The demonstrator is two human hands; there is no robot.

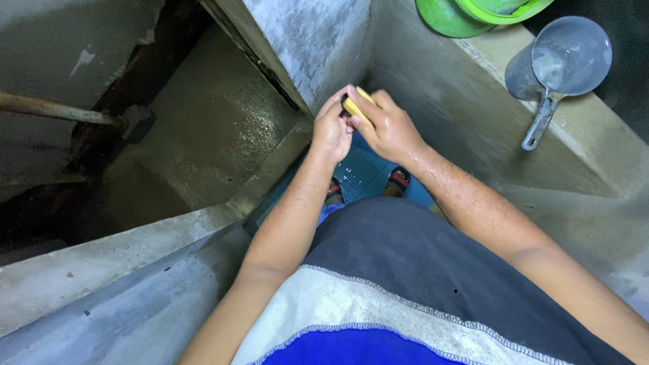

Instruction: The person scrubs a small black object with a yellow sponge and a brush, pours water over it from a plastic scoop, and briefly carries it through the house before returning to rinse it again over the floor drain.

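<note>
Both hands meet in front of my chest, over a wet blue-tiled floor (pixel 368 172). My right hand (pixel 391 128) grips a small yellow object (pixel 356 108), maybe a soap bar or sponge, mostly hidden by fingers. My left hand (pixel 331 127) closes against the same yellow object from the left, fingertips touching it. Both hands and forearms look wet. My feet in sandals (pixel 399 179) show below the hands.
A grey metal dipper (pixel 564 61) with a handle sits on the concrete ledge (pixel 595 149) at right. Green plastic basins (pixel 473 13) stand at the top. A concrete wall corner (pixel 318 47) rises ahead. A wet concrete basin (pixel 203 128) lies at left, with a pipe (pixel 54 109).
</note>
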